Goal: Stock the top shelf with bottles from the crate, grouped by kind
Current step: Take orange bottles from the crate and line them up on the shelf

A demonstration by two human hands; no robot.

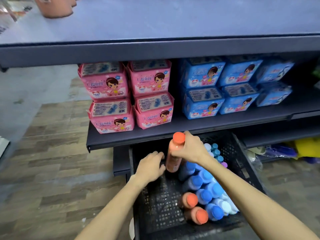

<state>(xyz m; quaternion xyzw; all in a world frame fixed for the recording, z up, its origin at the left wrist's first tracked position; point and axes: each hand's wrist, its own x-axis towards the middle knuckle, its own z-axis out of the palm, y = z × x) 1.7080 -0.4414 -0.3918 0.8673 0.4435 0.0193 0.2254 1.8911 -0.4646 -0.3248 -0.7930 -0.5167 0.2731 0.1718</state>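
Gripping an orange-capped bottle (173, 154) near its top with the right hand (191, 149), fingers curled round it, upright at the far end of the black crate (242, 153), and holding the left hand (150, 166), loosely bent and empty, just beside its base.

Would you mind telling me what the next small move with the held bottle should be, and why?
Probably lift it straight up: the right hand grips the orange-capped bottle below its cap, its base is inside the crate, and the top shelf above has bare space.
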